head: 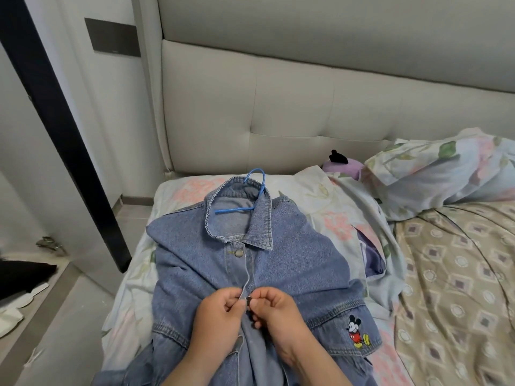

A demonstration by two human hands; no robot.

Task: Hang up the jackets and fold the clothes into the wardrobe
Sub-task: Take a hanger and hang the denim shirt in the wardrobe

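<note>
Two hands meet at the lower centre of the frame, close together and almost touching. The left hand (217,319) pinches the front edge of a denim jacket (292,260) between thumb and curled fingers. The right hand (278,316) pinches a small dark metal button (248,299) on the opposite edge, just beside the left fingertips. The one jacket lies face up on the bed (459,274), its collar toward the headboard (278,107) and its hem running out of the bottom of the frame. A second button (239,253), pale metal, is fastened just below the collar. That makes two buttons in view. One blue hanger (234,210) sits inside the jacket, its bar showing in the open neck and its hook sticking out above the collar. One embroidered Mickey Mouse figure (355,331) is on the pocket flap at lower right. Floral bedding (189,188) lies under the jacket's shoulders. One floral pillow (432,176) lies at the right of the frame against the headboard. One purple plush toy (345,165) with a black part on top is wedged just left of that pillow. At the left edge a black garment (22,277) lies on a low surface beside the bed.
</note>
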